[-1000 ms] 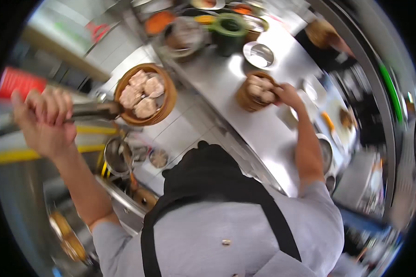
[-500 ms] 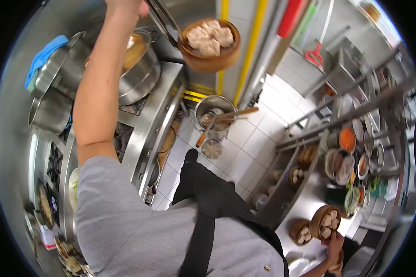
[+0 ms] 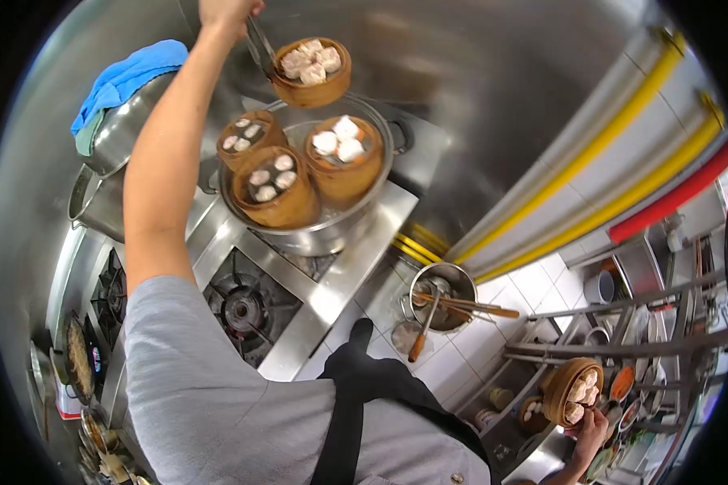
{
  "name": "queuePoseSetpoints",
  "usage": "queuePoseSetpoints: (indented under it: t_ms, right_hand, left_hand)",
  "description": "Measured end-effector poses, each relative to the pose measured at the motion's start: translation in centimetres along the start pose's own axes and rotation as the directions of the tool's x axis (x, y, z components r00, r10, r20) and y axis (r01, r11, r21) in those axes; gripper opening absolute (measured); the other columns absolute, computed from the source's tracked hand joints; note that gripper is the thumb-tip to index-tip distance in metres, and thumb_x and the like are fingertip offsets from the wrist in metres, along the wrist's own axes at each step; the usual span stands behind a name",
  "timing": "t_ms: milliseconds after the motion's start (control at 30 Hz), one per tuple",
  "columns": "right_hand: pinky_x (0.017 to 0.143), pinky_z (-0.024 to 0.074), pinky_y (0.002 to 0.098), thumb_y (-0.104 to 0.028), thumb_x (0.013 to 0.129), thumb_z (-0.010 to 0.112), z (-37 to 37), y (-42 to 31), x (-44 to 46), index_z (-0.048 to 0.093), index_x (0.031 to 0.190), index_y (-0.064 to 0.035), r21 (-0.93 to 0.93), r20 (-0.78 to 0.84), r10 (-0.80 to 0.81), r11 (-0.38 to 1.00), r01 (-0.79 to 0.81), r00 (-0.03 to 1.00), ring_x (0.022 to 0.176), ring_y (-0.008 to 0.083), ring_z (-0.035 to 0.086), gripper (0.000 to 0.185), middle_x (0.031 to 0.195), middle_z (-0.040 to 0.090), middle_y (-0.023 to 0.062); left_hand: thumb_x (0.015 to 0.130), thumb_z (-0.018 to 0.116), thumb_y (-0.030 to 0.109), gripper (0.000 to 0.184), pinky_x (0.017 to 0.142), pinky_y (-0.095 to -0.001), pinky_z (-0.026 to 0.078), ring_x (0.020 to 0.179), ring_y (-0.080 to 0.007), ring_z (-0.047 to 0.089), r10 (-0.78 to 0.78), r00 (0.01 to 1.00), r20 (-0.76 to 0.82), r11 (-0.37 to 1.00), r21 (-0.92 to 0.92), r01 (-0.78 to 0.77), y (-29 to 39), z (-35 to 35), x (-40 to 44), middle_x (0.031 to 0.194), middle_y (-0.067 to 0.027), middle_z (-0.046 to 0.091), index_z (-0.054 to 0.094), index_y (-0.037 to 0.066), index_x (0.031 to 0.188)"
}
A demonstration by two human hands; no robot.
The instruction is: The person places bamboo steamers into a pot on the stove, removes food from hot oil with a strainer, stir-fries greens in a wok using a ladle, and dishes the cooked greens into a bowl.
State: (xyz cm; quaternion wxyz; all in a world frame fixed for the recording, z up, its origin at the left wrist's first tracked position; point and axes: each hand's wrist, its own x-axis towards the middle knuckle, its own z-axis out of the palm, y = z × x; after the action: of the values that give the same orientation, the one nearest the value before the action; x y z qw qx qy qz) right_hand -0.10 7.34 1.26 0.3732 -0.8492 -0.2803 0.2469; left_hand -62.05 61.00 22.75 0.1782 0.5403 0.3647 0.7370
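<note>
At the top, my left hand (image 3: 228, 14) is closed on metal tongs (image 3: 256, 40). Their tips grip the rim of a round bamboo steamer basket (image 3: 311, 95) of pale dumplings, held above and behind a wide steel pot (image 3: 311, 241). Bamboo baskets stand in that pot: one with white pieces (image 3: 349, 179), and two with small round dumplings, a front one (image 3: 279, 206) and a back one (image 3: 247, 153). At lower right my right hand (image 3: 594, 430) grips the rim of another bamboo steamer basket (image 3: 555, 396), tilted and filled with dumplings.
A gas burner (image 3: 244, 309) lies in front of the pot. A blue cloth (image 3: 133, 77) drapes over a steel pot at left. On the floor, a pot (image 3: 461, 279) holds long-handled tools. Yellow pipes (image 3: 574, 182) run along the wall; shelves (image 3: 623, 343) stand right.
My view has turned toward the stove, bringing the wide pot and its baskets into sight. The basket in the tongs is now over the pot's far side. My right hand keeps its basket.
</note>
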Motion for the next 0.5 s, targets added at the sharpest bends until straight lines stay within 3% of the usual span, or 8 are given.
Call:
queuePoseSetpoints:
  t_ms: [100,200,500]
  right_hand:
    - [0.037,0.0493,0.0245,-0.018,0.097,0.051,4.2,-4.5,1.5,0.064,0.089,0.0048,0.052,0.071,-0.048,0.998,0.044,0.996,0.045,0.013,0.061,0.027,0.064,0.063,0.0071]
    - [0.037,0.0494,0.0242,-0.017,0.097,0.052,7.0,-8.7,2.6,0.064,0.09,0.0056,-0.014,0.096,-0.06,0.998,0.062,0.994,0.046,0.0133,0.062,0.027,0.065,0.064,0.0074]
    - [0.038,0.0484,0.0238,-0.02,0.1,0.05,11.2,-14.9,5.1,0.064,0.093,0.0035,-0.071,0.198,-0.116,0.989,0.133,0.973,0.047,0.0114,0.061,0.028,0.065,0.061,0.005]
  left_hand:
    - [0.094,0.063,0.047,0.057,0.032,-0.0285,0.029,0.031,-0.0118,0.034,-0.053,0.998,0.036,0.998,-0.043,0.055,-5.1,-1.6,1.7,0.044,0.0019,0.037,0.035,0.018,0.053]
    - [0.094,0.064,0.045,0.057,0.032,-0.0285,0.027,0.031,-0.0111,0.033,-0.151,0.984,0.094,0.979,-0.126,0.162,-8.7,-2.6,2.4,0.044,0.003,0.034,0.034,0.019,0.054]
    - [0.095,0.062,0.045,0.056,0.033,-0.0303,0.026,0.032,-0.0134,0.031,-0.341,0.906,0.25,0.901,-0.188,0.391,-14.9,-4.4,1.5,0.044,0.0007,0.031,0.033,0.017,0.056]
